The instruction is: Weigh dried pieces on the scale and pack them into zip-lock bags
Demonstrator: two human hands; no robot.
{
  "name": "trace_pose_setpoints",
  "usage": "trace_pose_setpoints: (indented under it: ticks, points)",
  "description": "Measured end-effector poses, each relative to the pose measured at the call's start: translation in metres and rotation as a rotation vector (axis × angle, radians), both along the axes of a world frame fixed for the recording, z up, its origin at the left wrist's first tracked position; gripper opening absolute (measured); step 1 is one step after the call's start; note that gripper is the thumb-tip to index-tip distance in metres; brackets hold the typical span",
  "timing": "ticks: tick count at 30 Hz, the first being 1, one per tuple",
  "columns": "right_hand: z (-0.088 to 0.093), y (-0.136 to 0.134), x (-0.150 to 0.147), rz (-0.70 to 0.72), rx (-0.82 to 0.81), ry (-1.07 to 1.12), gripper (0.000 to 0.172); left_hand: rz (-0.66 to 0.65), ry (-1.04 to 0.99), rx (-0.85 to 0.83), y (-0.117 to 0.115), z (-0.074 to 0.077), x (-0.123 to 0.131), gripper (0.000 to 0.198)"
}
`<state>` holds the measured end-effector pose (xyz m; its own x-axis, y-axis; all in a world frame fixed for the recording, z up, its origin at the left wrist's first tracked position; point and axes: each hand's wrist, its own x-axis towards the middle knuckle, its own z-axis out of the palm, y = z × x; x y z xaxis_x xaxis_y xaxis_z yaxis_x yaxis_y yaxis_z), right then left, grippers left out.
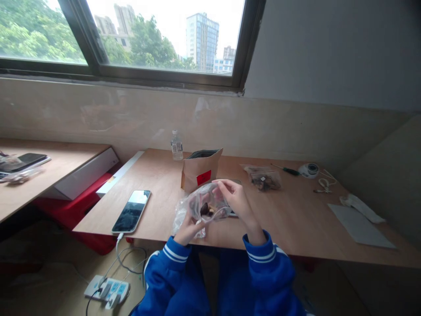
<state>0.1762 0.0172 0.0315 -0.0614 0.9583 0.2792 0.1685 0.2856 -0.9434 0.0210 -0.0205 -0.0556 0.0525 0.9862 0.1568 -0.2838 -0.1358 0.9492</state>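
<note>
Both my hands hold a clear plastic bag [200, 202] with dark brown pieces inside, just above the near edge of the wooden table [289, 219]. My left hand [187, 229] grips the bag from below, fingers curled. My right hand [234, 198] pinches the bag's upper right edge. Right behind the bag stands an open brown paper pouch [200, 170] with a red label. A second clear bag [265, 179] with dark pieces lies further right on the table.
A phone [132, 210] lies on the table's left, its cable running down to a power strip [108, 291] on the floor. A water bottle [176, 145], a green screwdriver [286, 170], a tape roll [309, 170] and white sheets [360, 226] sit at the back and right. Another desk [49, 169] stands left.
</note>
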Motion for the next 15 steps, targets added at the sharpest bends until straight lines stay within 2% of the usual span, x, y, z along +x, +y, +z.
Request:
trace_pose_setpoints:
  ticks: [2,4,6,10,13,15]
  points:
    - [-0.006,0.005,-0.006,-0.122,0.151,-0.07,0.028,-0.028,-0.053,-0.003,0.01,-0.005,0.001,0.07]
    - [-0.011,0.008,-0.011,-0.181,0.29,-0.148,0.025,0.038,-0.073,-0.025,0.019,-0.014,0.002,0.065]
    - [-0.016,0.011,-0.016,-0.063,0.313,-0.242,0.02,0.125,-0.073,-0.059,0.026,-0.026,0.001,0.062]
    - [-0.028,0.022,-0.025,0.249,0.131,-0.359,0.021,0.179,-0.028,-0.098,0.033,-0.049,-0.003,0.048]
    - [-0.036,0.029,-0.031,0.43,0.056,-0.374,0.028,0.217,0.05,-0.087,0.036,-0.059,-0.007,0.033]
    - [-0.04,0.03,-0.034,0.479,0.074,-0.399,0.03,0.219,0.078,-0.09,0.037,-0.061,-0.008,0.027]
